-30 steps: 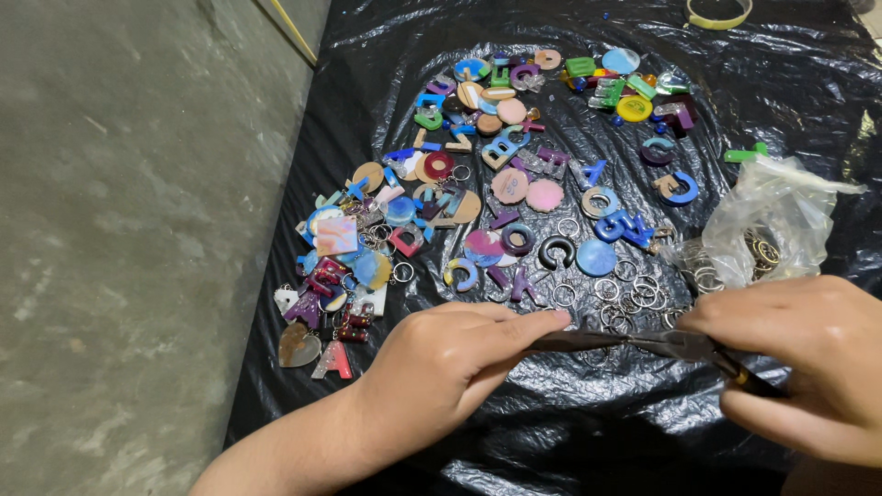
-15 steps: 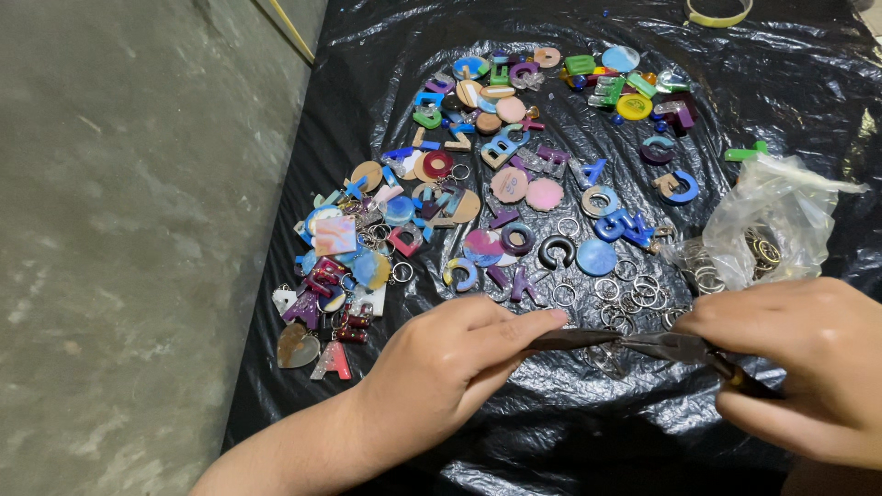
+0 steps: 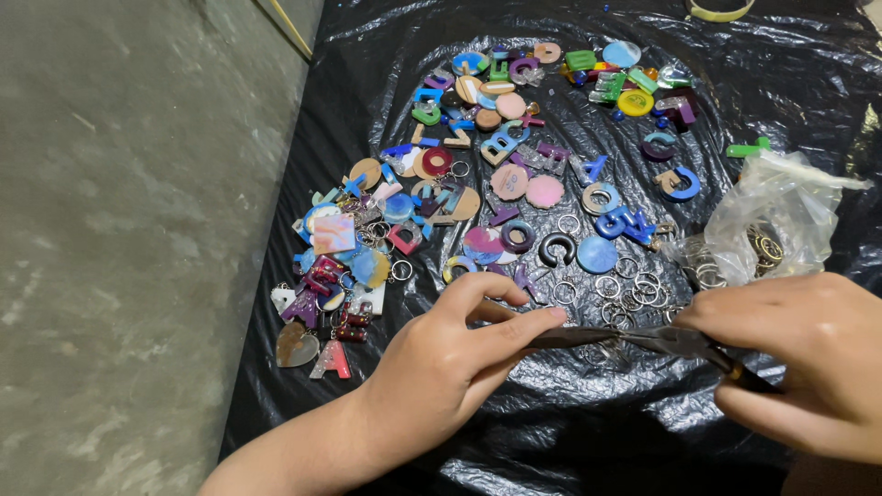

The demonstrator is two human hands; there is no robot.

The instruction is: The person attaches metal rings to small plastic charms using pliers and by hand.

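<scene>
On the grey concrete floor (image 3: 119,230) lies a big black plastic sheet (image 3: 570,432), shiny and full of wrinkles. It is the biggest thing, and everything else sits on it.

Near the middle of the sheet is a wide heap of colourful charms (image 3: 496,174): letters, round discs and hearts in blue, pink, purple, green and orange. At the left edge of the sheet, a brown heart charm (image 3: 296,344) lies by a red letter charm (image 3: 333,360).

Toward the right side of the sheet sits a crumpled clear plastic bag (image 3: 767,220) with metal rings inside. Between the bag and the heap, loose small silver rings (image 3: 625,285) lie scattered.

At the near edge of the sheet are the two hands. The left hand (image 3: 459,367) is mostly closed, its thumb and first finger pinching one end of a thin dark tool, maybe pliers (image 3: 643,340). The right hand (image 3: 804,363) is curled tight around the other end of the tool, where the handle shows a bit of orange. The tool is held just above the sheet, close to the loose rings. Whether a ring is caught in its tip is too small to tell.

At the far edge of the sheet is a yellowish ring-shaped thing (image 3: 719,11), partly cut off.
</scene>
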